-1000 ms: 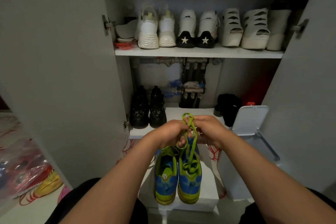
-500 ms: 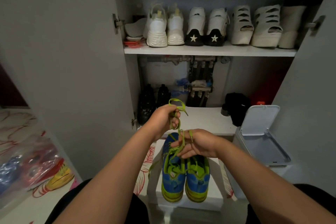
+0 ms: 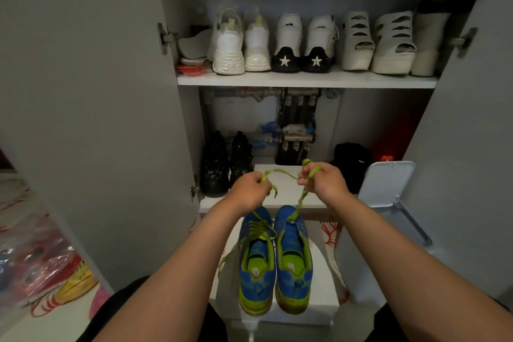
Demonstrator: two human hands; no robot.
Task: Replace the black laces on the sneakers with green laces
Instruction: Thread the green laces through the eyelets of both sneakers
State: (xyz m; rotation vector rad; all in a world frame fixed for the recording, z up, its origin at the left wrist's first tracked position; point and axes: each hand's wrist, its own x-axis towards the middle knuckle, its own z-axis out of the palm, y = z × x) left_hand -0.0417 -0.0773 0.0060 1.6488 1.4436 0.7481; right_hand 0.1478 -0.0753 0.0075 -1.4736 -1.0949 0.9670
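We see our left hand [image 3: 249, 191] and right hand [image 3: 323, 182] now drawn apart above the two blue sneakers [image 3: 273, 261] on the near white stool [image 3: 327, 297], where half a second ago they were stacked close. Each fist grasps one end of a green lace [image 3: 301, 197], which trails down into the right shoe. We judge it is being straightened for threading, the left shoe looking already laced

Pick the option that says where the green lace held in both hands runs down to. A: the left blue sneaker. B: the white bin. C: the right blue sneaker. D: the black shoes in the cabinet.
C: the green lace, stretched between the left hand and the right hand, drops from the right hand to the toe end of the right blue sneaker.
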